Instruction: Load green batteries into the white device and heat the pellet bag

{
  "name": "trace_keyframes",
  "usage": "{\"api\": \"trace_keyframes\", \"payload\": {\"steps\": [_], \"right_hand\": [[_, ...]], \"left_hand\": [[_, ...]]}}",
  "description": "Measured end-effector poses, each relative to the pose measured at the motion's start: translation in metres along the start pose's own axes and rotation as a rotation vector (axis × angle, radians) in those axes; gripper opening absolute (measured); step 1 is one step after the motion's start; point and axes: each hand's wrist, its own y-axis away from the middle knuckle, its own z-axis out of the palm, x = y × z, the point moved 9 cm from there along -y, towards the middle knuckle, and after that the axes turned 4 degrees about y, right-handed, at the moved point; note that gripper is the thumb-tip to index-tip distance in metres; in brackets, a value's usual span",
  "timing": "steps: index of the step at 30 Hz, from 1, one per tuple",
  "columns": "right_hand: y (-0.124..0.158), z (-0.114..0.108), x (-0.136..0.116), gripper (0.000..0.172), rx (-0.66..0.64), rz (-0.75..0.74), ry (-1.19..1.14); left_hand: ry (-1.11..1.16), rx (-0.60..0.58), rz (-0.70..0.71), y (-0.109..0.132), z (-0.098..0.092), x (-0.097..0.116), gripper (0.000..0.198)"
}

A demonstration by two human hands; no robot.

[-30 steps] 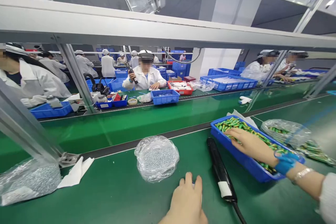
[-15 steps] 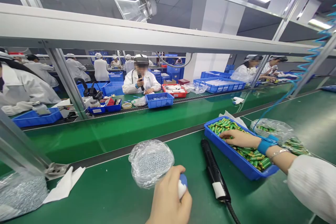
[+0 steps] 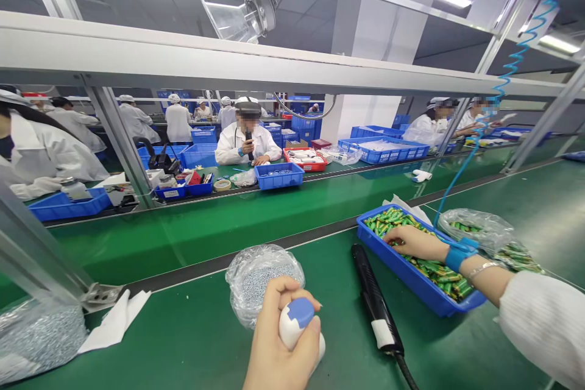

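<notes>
My left hand (image 3: 283,341) is closed around a white plastic handheld device (image 3: 292,324) with a blue end, which points upward between thumb and fingers. Just behind it lies an open clear plastic bag (image 3: 265,280) of small silvery parts, partly covered by the hand. At the right, my right hand (image 3: 414,242) reaches into a blue bin (image 3: 397,274) heaped with green, gold-ended batteries (image 3: 390,218). Its fingers curl down onto the pile, and whatever they grip is hidden. A blue wrist strap (image 3: 460,253) with a coiled cord circles that wrist.
A black corded tool (image 3: 372,298) lies between my hands. More batteries sit in a clear bag (image 3: 475,228) at the right; another bag of small parts (image 3: 46,335) is at far left. A white device (image 3: 421,176) rests across the belt. Co-workers sit beyond metal posts.
My left hand has turned and lifted slightly, bringing the device's blue end up into view. My right hand stays at the battery bin. The coiled blue cord has swung left.
</notes>
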Motion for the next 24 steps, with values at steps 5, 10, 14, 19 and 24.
{"api": "trace_keyframes", "payload": {"steps": [5,10,14,19,24], "right_hand": [[-0.001,-0.013,-0.016,0.023,0.124,0.035,0.071],[-0.01,-0.035,-0.032,0.022,0.184,0.044,0.124],[-0.027,-0.048,-0.058,0.022,0.161,0.015,0.107],[-0.044,-0.049,-0.131,0.02,0.059,-0.064,0.051],[-0.048,-0.044,-0.211,0.019,-0.059,-0.202,-0.113]], "left_hand": [[0.103,0.047,-0.07,-0.004,-0.006,-0.003,0.029],[0.188,0.063,-0.179,-0.004,-0.01,-0.007,0.035],[0.27,0.065,-0.191,-0.003,-0.008,-0.007,0.047],[0.247,0.042,-0.201,-0.007,-0.005,-0.014,0.052],[0.207,0.068,-0.166,-0.01,-0.008,-0.017,0.059]]}}
